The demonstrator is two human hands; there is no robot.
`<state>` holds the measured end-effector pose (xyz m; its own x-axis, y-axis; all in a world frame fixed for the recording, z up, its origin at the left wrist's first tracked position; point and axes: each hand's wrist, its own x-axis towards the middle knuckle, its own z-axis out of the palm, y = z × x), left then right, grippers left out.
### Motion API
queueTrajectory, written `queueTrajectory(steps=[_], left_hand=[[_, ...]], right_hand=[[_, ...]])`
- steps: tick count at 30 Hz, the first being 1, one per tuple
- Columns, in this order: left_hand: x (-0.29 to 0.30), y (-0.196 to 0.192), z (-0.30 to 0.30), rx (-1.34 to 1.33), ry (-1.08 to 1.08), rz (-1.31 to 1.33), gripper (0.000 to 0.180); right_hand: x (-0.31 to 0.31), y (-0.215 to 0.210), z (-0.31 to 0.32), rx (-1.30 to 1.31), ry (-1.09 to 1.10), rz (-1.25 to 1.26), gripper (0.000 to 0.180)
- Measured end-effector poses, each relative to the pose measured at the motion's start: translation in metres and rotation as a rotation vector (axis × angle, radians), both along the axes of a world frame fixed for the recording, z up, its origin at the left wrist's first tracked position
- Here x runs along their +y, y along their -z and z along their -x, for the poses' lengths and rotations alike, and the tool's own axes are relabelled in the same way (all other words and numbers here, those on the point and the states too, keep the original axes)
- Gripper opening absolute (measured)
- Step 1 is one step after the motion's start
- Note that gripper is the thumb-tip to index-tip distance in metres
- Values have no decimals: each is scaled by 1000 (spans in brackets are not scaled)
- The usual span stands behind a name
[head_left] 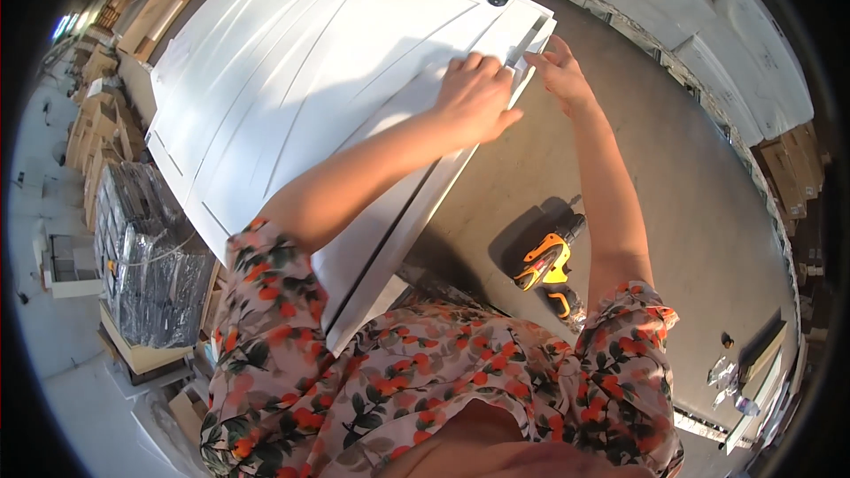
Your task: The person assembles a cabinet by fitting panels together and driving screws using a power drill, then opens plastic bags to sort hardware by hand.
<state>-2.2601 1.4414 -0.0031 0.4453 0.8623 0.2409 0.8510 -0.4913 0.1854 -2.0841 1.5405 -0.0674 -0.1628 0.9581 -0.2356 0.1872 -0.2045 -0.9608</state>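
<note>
A large white furniture piece (354,35) with grooved panels lies flat on the brown table. Along its right side runs a long white strip (423,212), with a dark narrow gap between strip and panel. My left hand (478,99) is closed over this strip near the far end, fingers bent on the panel side and thumb on the outer side. At the strip's far end, my right hand (560,75) pinches the corner between thumb and fingers. A yellow and black cordless drill (547,261) lies on the table below my right hand.
The brown table (673,212) extends to the right. Small hardware and clear bags (730,381) lie near its right front corner. A plastic-wrapped stack (150,257) stands on the left, with cardboard boxes (102,115) behind it. White wrapped bundles (708,44) are piled at the far right.
</note>
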Motion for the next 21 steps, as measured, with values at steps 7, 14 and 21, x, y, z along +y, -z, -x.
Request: queueTrajectory(steps=[7, 14, 21], left_hand=[[53, -1, -60, 188, -249, 227, 41], [30, -3, -79, 20, -265, 267, 33], [7, 3, -127, -152, -81, 211, 22]], right_hand=[[-15, 17, -28, 126, 37, 142, 86], [-18, 43, -52, 403, 225, 304, 83], [-32, -6, -93, 217, 205, 196, 78]])
